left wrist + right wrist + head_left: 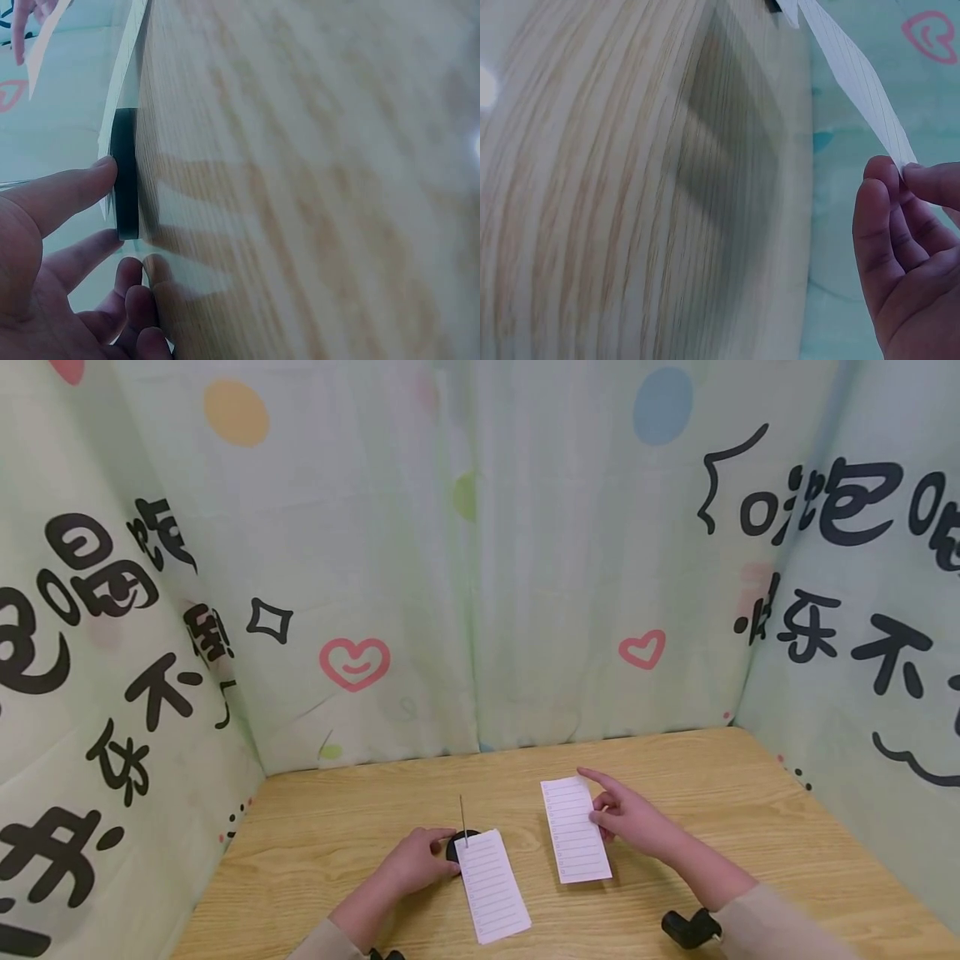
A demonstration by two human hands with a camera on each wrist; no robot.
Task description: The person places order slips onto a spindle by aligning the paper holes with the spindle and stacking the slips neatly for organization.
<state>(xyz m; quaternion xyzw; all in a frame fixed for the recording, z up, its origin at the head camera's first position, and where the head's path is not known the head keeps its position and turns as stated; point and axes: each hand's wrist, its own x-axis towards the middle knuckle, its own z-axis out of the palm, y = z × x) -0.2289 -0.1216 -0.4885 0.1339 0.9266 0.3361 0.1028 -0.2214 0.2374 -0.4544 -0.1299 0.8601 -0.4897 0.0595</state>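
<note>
A receipt spike with a thin upright metal rod [462,818] and a round black base [127,176] stands on the table. A white lined paper slip [495,889] lies over part of the base, at the rod's foot. My left hand [416,860] holds the base at its left side, between thumb and index finger. To the right, my right hand [633,818] pinches another lined slip [576,831] by its right edge between thumb and fingers. In the right wrist view this slip [862,86] is held above the table, its shadow falling on the wood.
The wooden table [337,806] has a glossy wood-grain top. Pale green curtains [525,568] with printed hearts and black characters enclose its back and sides. A black wrist device [690,928] sits by the right sleeve.
</note>
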